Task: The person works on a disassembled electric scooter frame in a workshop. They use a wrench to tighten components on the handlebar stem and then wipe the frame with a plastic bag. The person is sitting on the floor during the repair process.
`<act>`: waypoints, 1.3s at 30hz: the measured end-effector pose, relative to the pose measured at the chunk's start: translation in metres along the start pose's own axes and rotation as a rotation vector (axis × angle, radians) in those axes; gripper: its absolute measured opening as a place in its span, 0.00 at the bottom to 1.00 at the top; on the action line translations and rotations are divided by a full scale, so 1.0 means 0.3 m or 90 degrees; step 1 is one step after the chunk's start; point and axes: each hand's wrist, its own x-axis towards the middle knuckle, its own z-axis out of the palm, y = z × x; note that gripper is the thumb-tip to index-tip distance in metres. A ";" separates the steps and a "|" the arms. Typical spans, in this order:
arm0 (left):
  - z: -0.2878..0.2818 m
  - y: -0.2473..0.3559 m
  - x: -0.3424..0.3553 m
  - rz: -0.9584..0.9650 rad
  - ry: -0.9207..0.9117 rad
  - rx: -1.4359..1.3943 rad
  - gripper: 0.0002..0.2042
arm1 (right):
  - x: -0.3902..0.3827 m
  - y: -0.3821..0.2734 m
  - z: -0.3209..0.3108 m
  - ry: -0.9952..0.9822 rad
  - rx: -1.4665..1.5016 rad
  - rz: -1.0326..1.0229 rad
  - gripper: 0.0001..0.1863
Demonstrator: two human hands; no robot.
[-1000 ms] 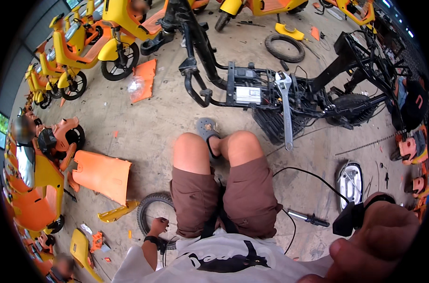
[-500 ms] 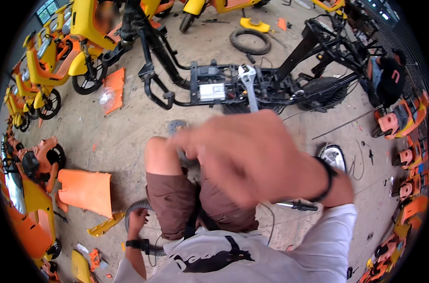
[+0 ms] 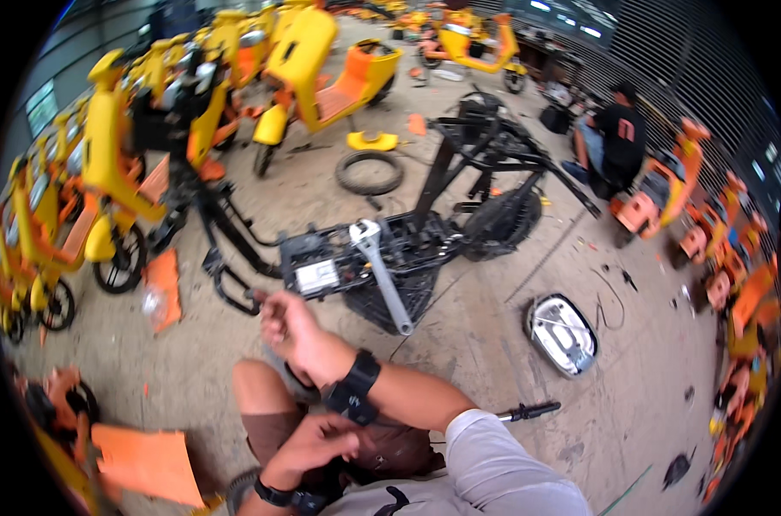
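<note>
Right hand loosely curled, grasp unclear, near the scooter frame; left hand rests on the strapped right wrist, fingers partly hidden.

Two hands are being seen, the left hand and the right hand, each being circled by one dark wrist band. One large silver wrench is being shown lying across one stripped black scooter frame. One loose tyre and one oval silver cover are lying on the floor. One other person is being seen crouching. Several yellow scooters are being shown; their exact number cannot be told.
</note>
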 end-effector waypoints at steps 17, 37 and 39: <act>-0.493 0.181 0.165 0.287 0.247 -0.579 0.11 | -0.043 -0.012 -0.248 -0.104 -0.016 0.066 0.14; -0.559 0.041 0.318 0.146 0.477 -0.309 0.10 | -0.059 -0.058 -0.280 -0.091 -0.031 0.014 0.16; -0.569 0.038 0.304 0.147 0.483 -0.280 0.10 | -0.064 -0.075 -0.297 -0.098 -0.014 -0.010 0.16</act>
